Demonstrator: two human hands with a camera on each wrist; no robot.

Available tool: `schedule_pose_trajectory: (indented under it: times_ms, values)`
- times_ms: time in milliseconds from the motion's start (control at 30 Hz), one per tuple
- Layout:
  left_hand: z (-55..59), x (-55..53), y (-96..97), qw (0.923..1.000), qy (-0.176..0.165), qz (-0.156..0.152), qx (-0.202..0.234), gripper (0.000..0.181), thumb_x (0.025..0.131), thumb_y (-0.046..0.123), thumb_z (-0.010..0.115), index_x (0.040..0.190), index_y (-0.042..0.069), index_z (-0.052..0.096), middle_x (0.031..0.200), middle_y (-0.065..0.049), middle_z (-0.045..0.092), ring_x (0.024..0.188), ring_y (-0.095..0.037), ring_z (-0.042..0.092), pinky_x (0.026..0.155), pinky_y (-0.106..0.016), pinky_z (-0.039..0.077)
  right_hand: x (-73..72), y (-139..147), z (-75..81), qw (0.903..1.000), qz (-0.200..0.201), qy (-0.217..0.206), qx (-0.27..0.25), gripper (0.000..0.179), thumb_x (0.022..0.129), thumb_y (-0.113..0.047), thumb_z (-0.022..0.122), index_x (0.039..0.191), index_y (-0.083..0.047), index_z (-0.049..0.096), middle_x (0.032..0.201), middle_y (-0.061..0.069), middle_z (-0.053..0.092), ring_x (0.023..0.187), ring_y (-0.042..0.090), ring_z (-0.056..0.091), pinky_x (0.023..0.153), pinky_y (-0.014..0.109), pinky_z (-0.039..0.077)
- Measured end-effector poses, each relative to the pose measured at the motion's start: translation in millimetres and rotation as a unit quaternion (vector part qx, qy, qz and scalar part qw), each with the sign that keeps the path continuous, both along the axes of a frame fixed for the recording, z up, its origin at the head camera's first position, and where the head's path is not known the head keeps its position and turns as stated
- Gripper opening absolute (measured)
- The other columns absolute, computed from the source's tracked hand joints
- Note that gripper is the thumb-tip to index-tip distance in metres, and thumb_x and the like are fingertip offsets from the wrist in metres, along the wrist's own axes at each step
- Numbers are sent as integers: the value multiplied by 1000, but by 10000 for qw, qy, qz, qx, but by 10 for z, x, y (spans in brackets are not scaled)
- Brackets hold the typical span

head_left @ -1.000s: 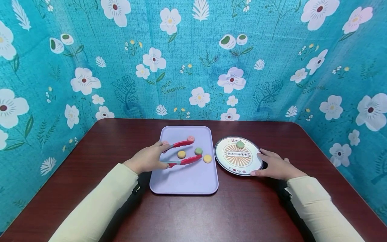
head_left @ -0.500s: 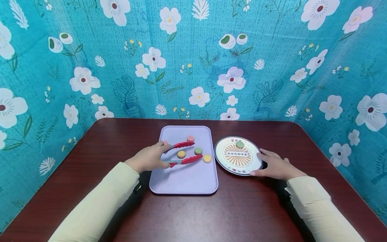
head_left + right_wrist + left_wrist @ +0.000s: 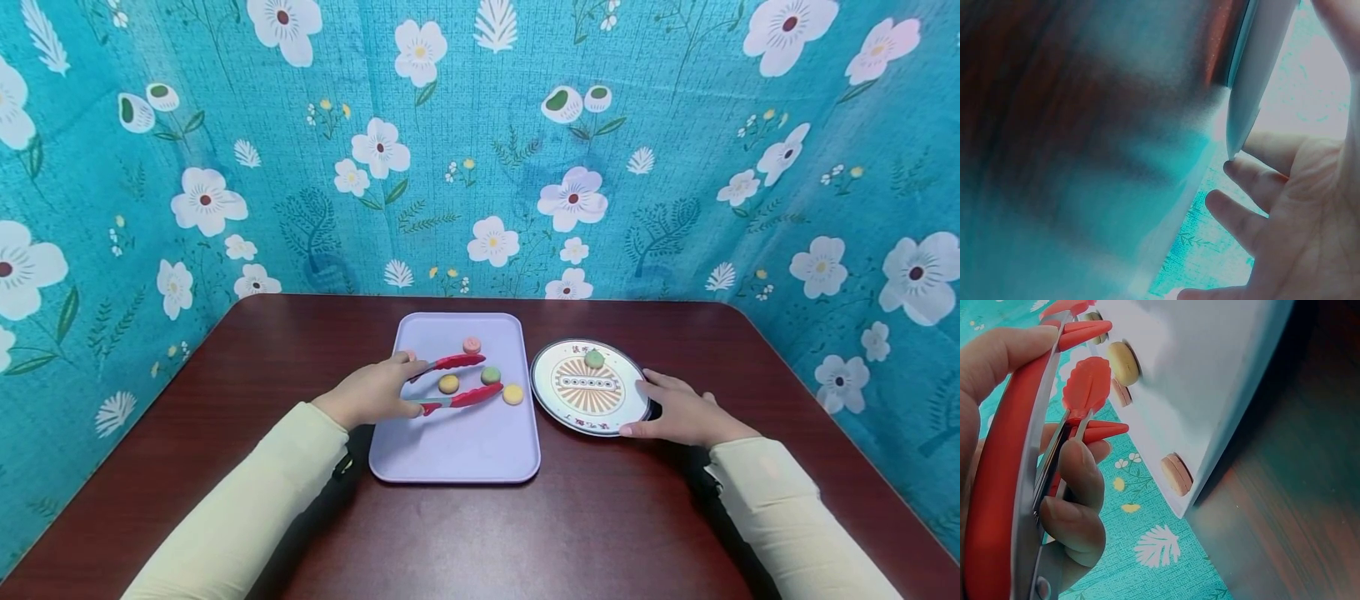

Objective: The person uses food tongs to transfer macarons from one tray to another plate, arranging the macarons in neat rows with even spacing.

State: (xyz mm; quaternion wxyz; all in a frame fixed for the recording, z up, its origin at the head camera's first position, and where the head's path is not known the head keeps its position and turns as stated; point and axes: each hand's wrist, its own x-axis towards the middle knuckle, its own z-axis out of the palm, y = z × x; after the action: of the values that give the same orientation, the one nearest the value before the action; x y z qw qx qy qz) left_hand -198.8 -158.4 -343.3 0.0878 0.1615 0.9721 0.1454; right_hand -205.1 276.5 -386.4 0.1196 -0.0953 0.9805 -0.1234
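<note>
My left hand point(image 3: 372, 392) grips metal tongs point(image 3: 1025, 425) with red handles and red tips, the thumb on one arm and curled fingers on the other. The tongs' arms are spread over a lilac tray point(image 3: 457, 458), their tips on either side of a green macaron point(image 3: 491, 376). Two yellow macarons point(image 3: 448, 384) and a pink macaron point(image 3: 472, 345) lie around it; another pink one is partly hidden behind the left hand. My right hand point(image 3: 686, 412) touches the right rim of a white patterned plate point(image 3: 551, 400), its fingers spread and fairly straight. One green macaron point(image 3: 594, 359) sits on that plate.
Tray and plate stand side by side on a dark reddish-brown wooden table point(image 3: 600, 525). A turquoise floral cloth point(image 3: 450, 167) hangs behind the table and along both sides.
The tongs' tips have drawn slightly closer together, the upper arm shifting a little toward the green macaron. The right hand stays at the plate's rim.
</note>
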Motion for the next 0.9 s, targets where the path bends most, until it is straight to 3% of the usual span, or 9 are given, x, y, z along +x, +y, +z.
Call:
schedule_pose_trajectory:
  times_ms: [900]
  values:
    - [11, 6, -26, 9999, -72, -101, 8, 69, 78, 29, 79, 140, 14, 53, 146, -18, 42, 127, -36, 49, 86, -46, 54, -5, 5, -5, 10000, -19, -14, 30, 114, 66, -74, 67, 145, 3, 37, 150, 30, 26, 133, 51, 22, 93, 83, 13]
